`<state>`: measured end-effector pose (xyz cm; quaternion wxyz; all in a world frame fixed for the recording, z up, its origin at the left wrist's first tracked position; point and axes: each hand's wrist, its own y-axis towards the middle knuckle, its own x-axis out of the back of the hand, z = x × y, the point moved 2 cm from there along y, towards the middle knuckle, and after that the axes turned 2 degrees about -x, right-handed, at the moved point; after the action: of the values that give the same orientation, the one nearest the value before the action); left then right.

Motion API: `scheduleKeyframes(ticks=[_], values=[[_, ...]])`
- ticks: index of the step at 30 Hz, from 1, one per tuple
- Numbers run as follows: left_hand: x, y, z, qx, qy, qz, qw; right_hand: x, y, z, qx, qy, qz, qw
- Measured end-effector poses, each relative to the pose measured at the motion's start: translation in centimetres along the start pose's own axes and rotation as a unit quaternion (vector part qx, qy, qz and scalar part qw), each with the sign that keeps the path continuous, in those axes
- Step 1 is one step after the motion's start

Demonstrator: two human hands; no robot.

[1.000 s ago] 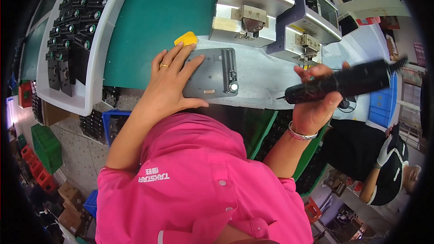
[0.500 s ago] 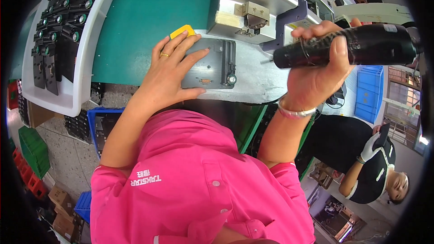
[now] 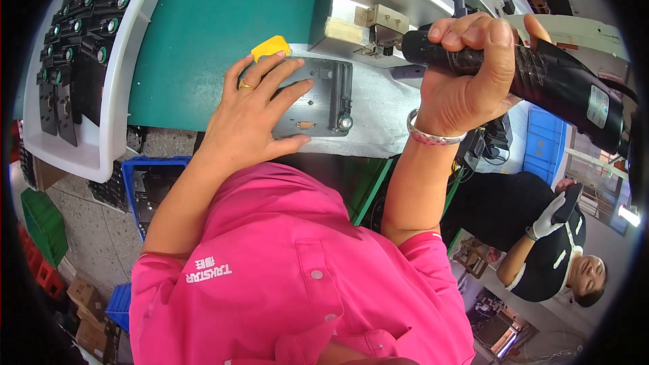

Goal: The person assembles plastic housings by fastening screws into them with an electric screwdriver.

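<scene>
Left hand (image 3: pixel 253 111) lies flat, fingers spread wide, pressing a grey metal plate (image 3: pixel 318 98) down on the pale work surface (image 3: pixel 378 111) at the edge of the green bench mat (image 3: pixel 203 40) — it pins the plate and grips nothing. A small yellow block (image 3: pixel 270 47) sits just beside the fingertips, at the plate's far corner. Right hand (image 3: pixel 466 74) is closed in a full fist round a black powered screwdriver (image 3: pixel 541 78), held roughly level, its nose near the grey fixture (image 3: pixel 385 7) beyond the plate; the bit itself cannot be made out. Judged from this — the plate is seated and steadied, the tool is up and apart from the plate, so the driving work on the plate looks not yet begun or between fastenings. Black parts in a white tray (image 3: pixel 74 54) wait to the left. Another person in white gloves (image 3: pixel 554 213) works below right.
</scene>
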<state>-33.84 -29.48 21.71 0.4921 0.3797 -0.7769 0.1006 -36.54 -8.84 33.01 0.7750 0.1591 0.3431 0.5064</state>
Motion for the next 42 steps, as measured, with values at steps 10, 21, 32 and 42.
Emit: scheduleKeyframes(ticks=[10,21,32,42], values=[[0.1,0.0,-0.2,0.001,-0.004,0.0,1.0,0.9,0.2,-1.4,-0.002,-0.009,0.016,1.0],[0.1,0.1,-0.3,0.001,-0.005,-0.004,1.0,1.0,0.7,-1.7,-0.03,-0.027,0.132,0.99],[0.3,-0.4,-0.2,-0.003,-0.013,-0.041,0.999,1.8,-0.6,-0.3,-0.08,0.004,0.165,0.983],[-1.4,0.2,-2.8,-0.107,-0.046,-0.126,0.985,3.8,-5.9,1.1,-0.134,0.092,0.104,0.981]])
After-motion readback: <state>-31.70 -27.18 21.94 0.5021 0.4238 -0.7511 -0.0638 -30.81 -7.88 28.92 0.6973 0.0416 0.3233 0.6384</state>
